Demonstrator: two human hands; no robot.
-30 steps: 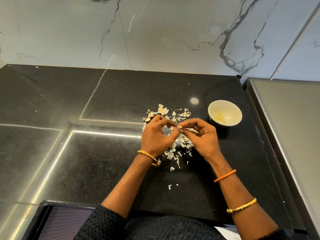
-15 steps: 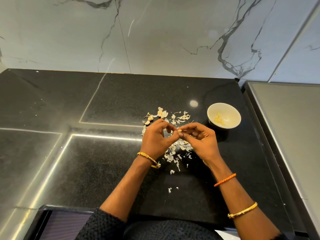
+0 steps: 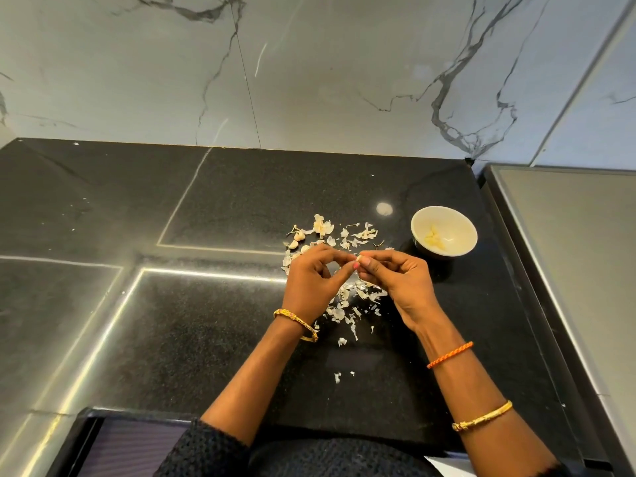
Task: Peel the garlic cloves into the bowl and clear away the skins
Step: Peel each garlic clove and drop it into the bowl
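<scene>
A black counter (image 3: 206, 339) fills the middle and lower frame, with pale seams crossing its left side and a white marble wall (image 3: 309, 80) above it. At the bottom edge a dark knit sleeve (image 3: 206, 452) shows.

Just left of centre the left hand (image 3: 311, 280) is raised over the counter, fingers curled, its thumb and forefinger meeting at the clove (image 3: 358, 259), a small pale piece at frame centre. A gold bangle (image 3: 296, 323) sits on that wrist.

Above the left hand, at upper centre, 2 unpeeled cloves (image 3: 296, 239) lie on the counter at the left edge of the skins (image 3: 344, 306). The skins are scattered in 2 patches, one above the hands and one under and below them, with a few loose flakes lower down towards the frame bottom.

The right hand (image 3: 401, 282) comes in from the right of centre, fingers curled, and pinches the same clove from the other side, so that both hands' fingertips touch around it. How much skin is left on this clove cannot be told. On the right forearm are an orange cord (image 3: 449, 354) and, lower, a second bangle (image 3: 481, 416).

Right of the hands, near but apart from them, stands the bowl (image 3: 464, 228), white inside, with peeled cloves (image 3: 434, 238) lying at its bottom.

At the far right a grey steel surface (image 3: 578, 270) runs down the frame edge beside the counter
</scene>
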